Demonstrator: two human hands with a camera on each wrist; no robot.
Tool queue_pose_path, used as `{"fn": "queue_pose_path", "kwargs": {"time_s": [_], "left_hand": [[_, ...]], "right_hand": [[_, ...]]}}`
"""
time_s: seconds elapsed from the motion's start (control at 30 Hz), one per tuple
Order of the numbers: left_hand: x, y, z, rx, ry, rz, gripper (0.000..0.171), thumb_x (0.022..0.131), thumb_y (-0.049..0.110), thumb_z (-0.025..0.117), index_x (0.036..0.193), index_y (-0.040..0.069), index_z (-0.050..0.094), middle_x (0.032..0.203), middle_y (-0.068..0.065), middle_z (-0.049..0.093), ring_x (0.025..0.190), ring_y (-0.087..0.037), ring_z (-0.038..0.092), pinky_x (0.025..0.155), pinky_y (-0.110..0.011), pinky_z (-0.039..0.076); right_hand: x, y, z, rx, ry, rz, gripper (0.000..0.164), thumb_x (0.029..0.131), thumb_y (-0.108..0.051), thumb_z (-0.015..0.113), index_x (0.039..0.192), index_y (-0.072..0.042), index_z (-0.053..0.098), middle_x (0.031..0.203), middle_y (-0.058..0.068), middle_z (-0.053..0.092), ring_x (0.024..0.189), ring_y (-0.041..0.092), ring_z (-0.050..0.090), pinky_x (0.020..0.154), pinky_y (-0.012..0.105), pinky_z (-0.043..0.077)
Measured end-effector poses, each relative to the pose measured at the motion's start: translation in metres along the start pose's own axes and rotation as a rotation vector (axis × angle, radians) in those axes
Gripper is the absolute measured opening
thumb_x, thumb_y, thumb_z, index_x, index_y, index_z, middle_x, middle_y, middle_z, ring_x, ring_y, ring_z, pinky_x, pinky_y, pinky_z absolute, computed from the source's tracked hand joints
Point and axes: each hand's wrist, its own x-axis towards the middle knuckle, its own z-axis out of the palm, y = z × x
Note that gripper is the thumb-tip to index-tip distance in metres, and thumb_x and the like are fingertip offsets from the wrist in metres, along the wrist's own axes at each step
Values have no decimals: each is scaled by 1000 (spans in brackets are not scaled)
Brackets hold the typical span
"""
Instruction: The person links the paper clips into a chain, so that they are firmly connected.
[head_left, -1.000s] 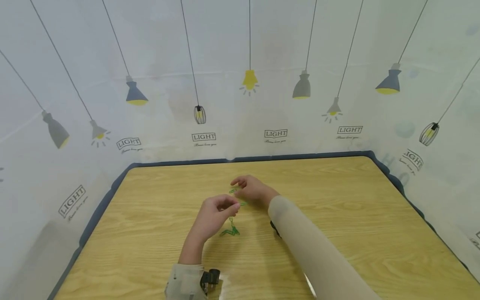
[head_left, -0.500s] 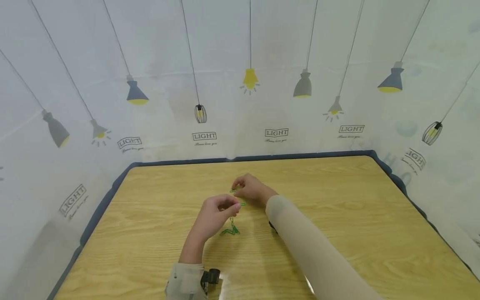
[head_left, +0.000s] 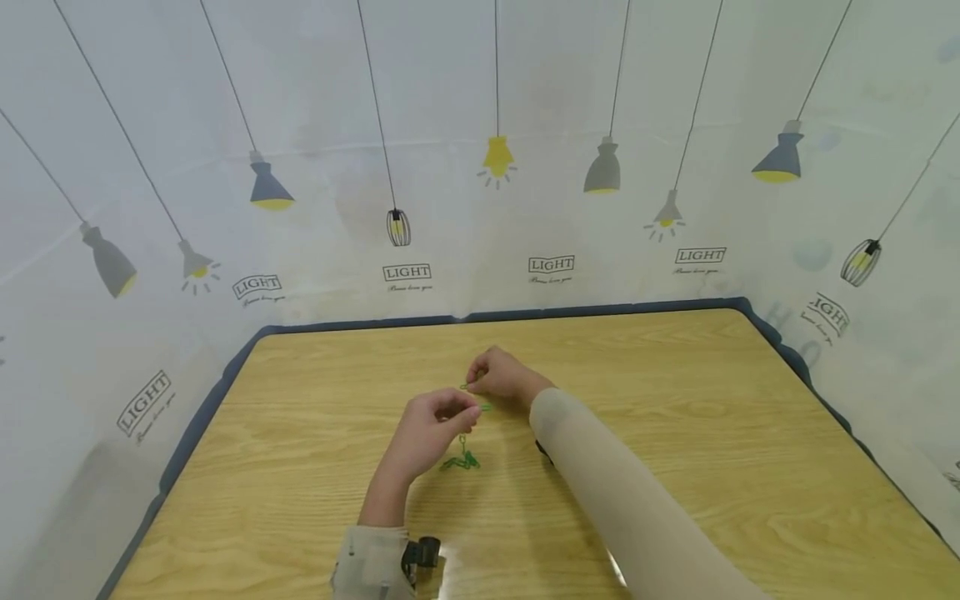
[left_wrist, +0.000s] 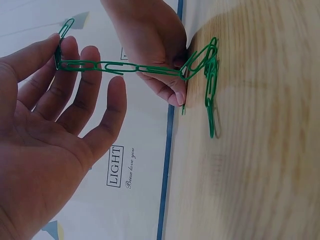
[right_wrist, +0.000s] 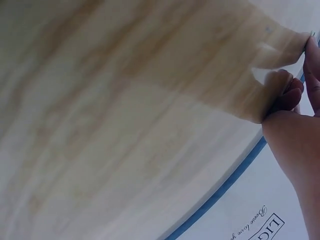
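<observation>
My left hand (head_left: 426,429) pinches a green paper clip (head_left: 486,408) between thumb and fingertips. From it hangs a chain of linked green paper clips (left_wrist: 160,71), whose lower end lies bunched on the wooden table (head_left: 300,450). In the left wrist view the upper clip sticks out past the pinch, and the other fingers are spread behind the chain. Slightly farther off, my right hand (head_left: 501,375) holds a single green paper clip (left_wrist: 183,109) by thumb and finger at the tabletop. Most of that clip is hidden by the fingers, and the right wrist view barely catches it.
A dark blue edge (head_left: 360,325) runs round the table. Behind it hangs a pale wall covering (head_left: 322,242) printed with lamps. A black wrist camera mount (head_left: 423,552) sits at the left sleeve.
The right hand's fingers have closed down onto the single clip lying on the table and now pinch it. The left hand and the hanging chain have stayed almost still.
</observation>
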Motion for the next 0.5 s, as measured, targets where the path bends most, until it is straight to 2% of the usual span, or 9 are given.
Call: {"fn": "queue_pose_path", "kwargs": {"time_s": [0.17,0.33,0.5], "left_hand": [[0,1,-2,-1,10,-19,15,106,21,68,113,10,77,111,-18,77,90,-14,71,84,-33,59],[0,0,-3,-2,16,-22,15,105,21,69,112,11,77,109,-16,78,90,-15,71,84,-34,59],[1,-2,-4,-7,13,-16,15,105,20,69,112,10,77,109,-17,78,90,-14,71,83,-33,59]], "right_hand": [[0,-1,-1,0,-8,36,5,99,-13,76,96,-8,75,98,2,67,93,16,56,90,31,46],[-3,0,-3,25,-28,59,6,100,-15,75,97,-9,74,99,2,67,93,17,57,89,30,47],[-18,-2,-4,115,-26,86,8,102,-17,72,100,-9,73,101,4,68,94,18,57,87,32,46]]}}
